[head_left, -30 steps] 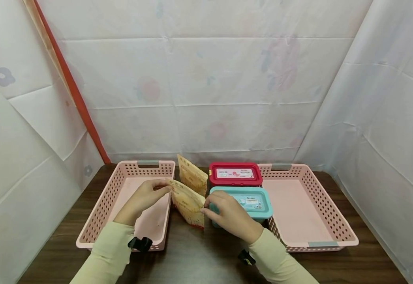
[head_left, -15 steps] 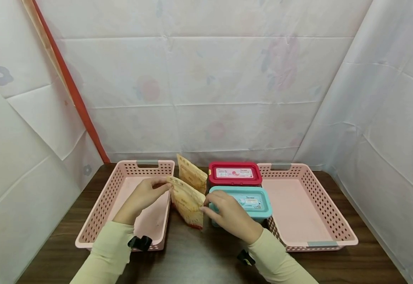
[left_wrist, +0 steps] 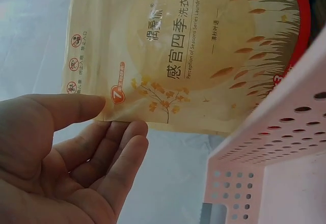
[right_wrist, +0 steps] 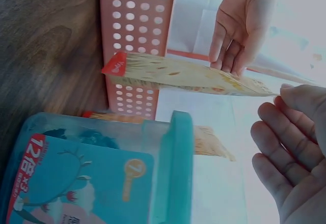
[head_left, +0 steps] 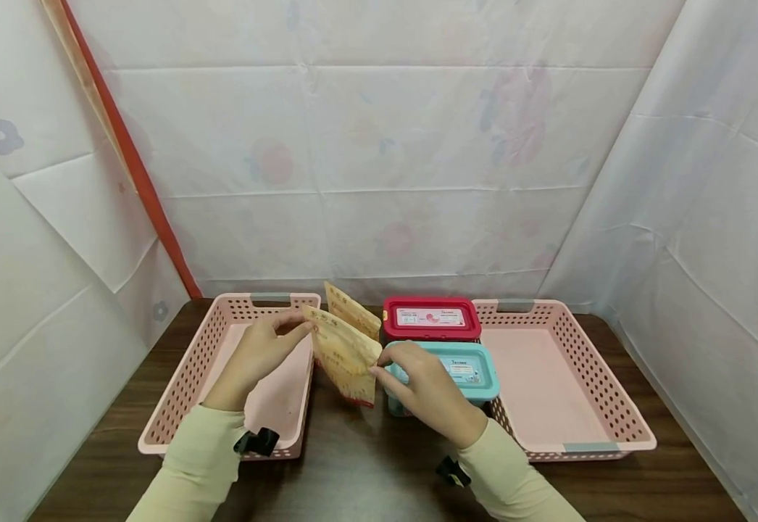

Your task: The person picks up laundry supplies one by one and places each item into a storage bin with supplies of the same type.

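A yellow pouch of laundry capsules [head_left: 345, 359] with a red bottom edge hangs upright between both hands. My left hand [head_left: 263, 355] pinches its upper left corner between thumb and fingers; the left wrist view shows the pouch's printed front [left_wrist: 178, 56]. At the opposite upper corner, my right hand [head_left: 432, 391] pinches the edge with thumb and index finger, the other fingers loosely bent. In the right wrist view the pouch [right_wrist: 188, 76] appears nearly edge-on. Behind it stands a second yellow pouch [head_left: 354, 308], partly hidden.
Left of the pouches is a pink perforated basket [head_left: 173, 395]; another pink basket [head_left: 604, 377] stands at the right. Between them are a red lidded box [head_left: 431, 319] and, nearer, a teal lidded box [head_left: 480, 388], close by my right hand. A white curtain [head_left: 379, 145] hangs behind.
Both hands have raised the front pouch a little, and its bottom edge now sits higher above the table. The boxes, baskets and rear pouch have stayed in place.
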A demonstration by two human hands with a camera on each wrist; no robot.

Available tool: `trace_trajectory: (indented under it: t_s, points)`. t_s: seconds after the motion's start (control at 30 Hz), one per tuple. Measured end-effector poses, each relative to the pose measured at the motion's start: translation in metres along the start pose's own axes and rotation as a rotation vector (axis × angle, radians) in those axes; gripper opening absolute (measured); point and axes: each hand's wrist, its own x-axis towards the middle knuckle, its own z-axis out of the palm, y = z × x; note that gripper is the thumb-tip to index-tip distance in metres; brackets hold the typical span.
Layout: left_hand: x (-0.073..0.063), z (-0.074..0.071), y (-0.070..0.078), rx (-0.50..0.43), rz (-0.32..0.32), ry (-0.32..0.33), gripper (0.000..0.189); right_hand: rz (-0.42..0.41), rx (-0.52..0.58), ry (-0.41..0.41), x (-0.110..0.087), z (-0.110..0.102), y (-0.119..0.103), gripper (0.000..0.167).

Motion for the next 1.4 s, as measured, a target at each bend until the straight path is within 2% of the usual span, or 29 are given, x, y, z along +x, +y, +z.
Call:
trace_trajectory:
  t_s: [0.2,0.43,0.77,1.0,1.27,1.4]
  points:
    - [-0.002,-0.004,0.007,-0.016,0.007,0.011,0.041,-0.002,0.026,0.037,0.002,-0.005,-0.005,0.009]
    - [-0.003,-0.008,0.014,-0.02,0.046,0.037,0.037,-0.014,0.046,0.051,0.005,-0.008,-0.008,0.009]
    - [-0.003,-0.01,0.018,-0.042,0.046,0.05,0.037,-0.011,0.07,0.094,0.007,-0.013,-0.01,0.012]
    - [-0.007,-0.014,0.02,-0.07,0.032,0.05,0.041,0.033,0.087,0.109,0.009,-0.015,-0.008,0.011]
    - [-0.01,-0.018,0.021,-0.074,0.042,0.069,0.042,0.041,0.134,0.155,0.014,-0.017,-0.005,0.011]
    - [-0.012,-0.018,0.021,-0.09,0.056,0.075,0.041,0.097,0.183,0.168,0.014,-0.017,-0.005,0.006]
